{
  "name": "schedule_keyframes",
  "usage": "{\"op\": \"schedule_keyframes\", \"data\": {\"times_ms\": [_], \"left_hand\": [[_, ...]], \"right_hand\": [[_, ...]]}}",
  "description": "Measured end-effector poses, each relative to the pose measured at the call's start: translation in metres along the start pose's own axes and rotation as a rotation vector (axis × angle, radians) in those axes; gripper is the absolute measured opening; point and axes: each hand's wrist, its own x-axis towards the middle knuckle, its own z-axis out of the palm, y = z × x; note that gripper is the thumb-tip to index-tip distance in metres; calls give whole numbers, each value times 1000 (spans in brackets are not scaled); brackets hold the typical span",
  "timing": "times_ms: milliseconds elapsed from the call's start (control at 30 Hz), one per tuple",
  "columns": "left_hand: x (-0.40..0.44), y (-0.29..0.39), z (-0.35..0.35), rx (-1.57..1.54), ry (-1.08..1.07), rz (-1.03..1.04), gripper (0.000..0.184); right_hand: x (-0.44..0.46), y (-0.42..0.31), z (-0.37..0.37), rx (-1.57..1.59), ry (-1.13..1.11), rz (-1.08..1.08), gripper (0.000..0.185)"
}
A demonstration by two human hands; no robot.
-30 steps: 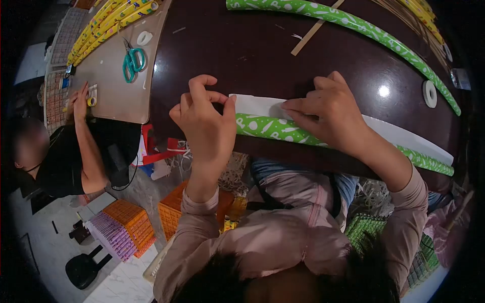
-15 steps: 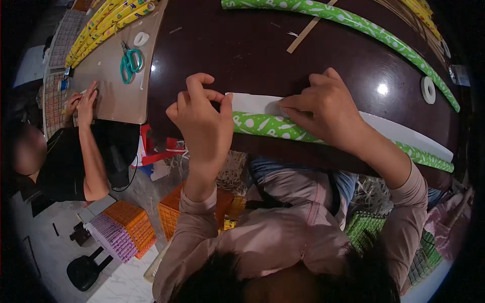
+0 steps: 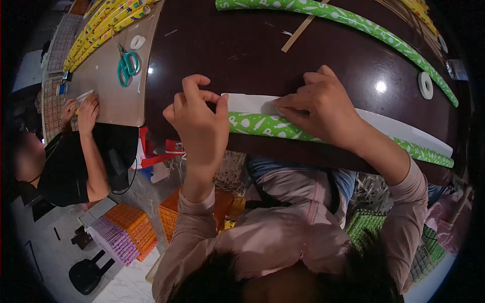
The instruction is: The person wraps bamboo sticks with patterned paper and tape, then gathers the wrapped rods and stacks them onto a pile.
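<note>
A length of green wrapping paper (image 3: 268, 125) with white prints lies rolled along the near table edge, its white underside (image 3: 246, 104) showing as a strip on top. At its left end, my left hand (image 3: 198, 113) pinches the paper's corner between thumb and index finger. My right hand (image 3: 323, 106) is closed, thumb and index fingertips pressed together on the white strip, right of my left hand. Anything small between those fingertips is hidden. My right forearm crosses over part of the roll. Beyond, another green rolled tube (image 3: 348, 18) curves along the far side.
A tape roll (image 3: 425, 85) lies at the right, a flat wooden strip (image 3: 298, 34) at the back. On the left board are teal-handled scissors (image 3: 128, 68), another tape roll (image 3: 137, 42) and yellow rolled tubes (image 3: 108, 25). A co-worker (image 3: 65, 171) sits at the left, hands on that board.
The view has shifted slightly. My hands keep nearly the same positions on the paper. The co-worker's hands have come closer together around a small light-coloured item.
</note>
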Motion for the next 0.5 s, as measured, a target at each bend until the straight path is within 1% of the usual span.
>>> {"op": "schedule_keyframes", "data": {"times_ms": [233, 333, 433, 500], "left_hand": [[0, 0, 0, 3, -6, -3, 42], [0, 0, 0, -3, -12, -11, 42], [-1, -1, -1, 0, -10, 3, 41], [-1, 0, -1, 3, -4, 25, 41]], "right_hand": [[1, 0, -1, -32, -37, -4, 15], [2, -1, -2, 1, -37, 9, 15], [1, -2, -1, -33, -30, 13, 15], [0, -2, 0, 5, 9, 11, 15]]}}
